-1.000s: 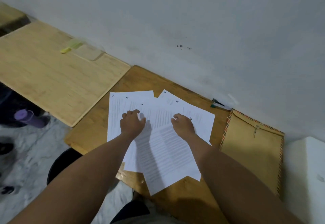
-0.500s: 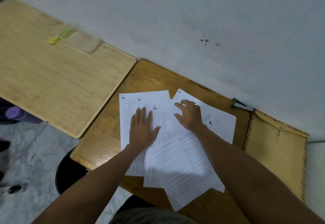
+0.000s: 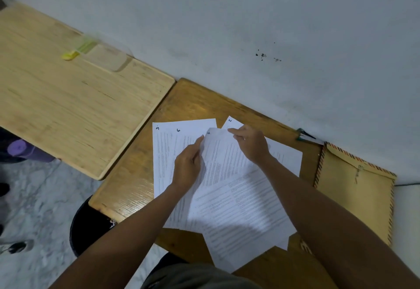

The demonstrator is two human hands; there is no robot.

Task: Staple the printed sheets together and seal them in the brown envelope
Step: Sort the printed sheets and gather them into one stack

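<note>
Several printed sheets [image 3: 238, 209], each with a handwritten number at its top corner, lie fanned out and overlapping on a small brown wooden table [image 3: 195, 100]. My left hand [image 3: 188, 168] pinches the left edge of the top sheet marked 1. My right hand [image 3: 252, 145] grips that same sheet's top edge, which is lifted and curled. The brown envelope [image 3: 354, 198] with a striped border and a string clasp lies flat at the table's right. A green and black stapler [image 3: 305, 135] sits against the wall behind the sheets.
A lighter wooden table [image 3: 68, 107] adjoins on the left, with a yellow-green object [image 3: 76, 51] and a clear lid on it. A grey wall runs behind. A white surface [image 3: 406, 220] is at far right. A purple bottle [image 3: 20, 150] and a black stool [image 3: 88, 227] are below.
Both hands went from resting flat on the spread sheets to pinching the sheet marked 1, whose top edge has risen off the pile. The camera view shifted left.
</note>
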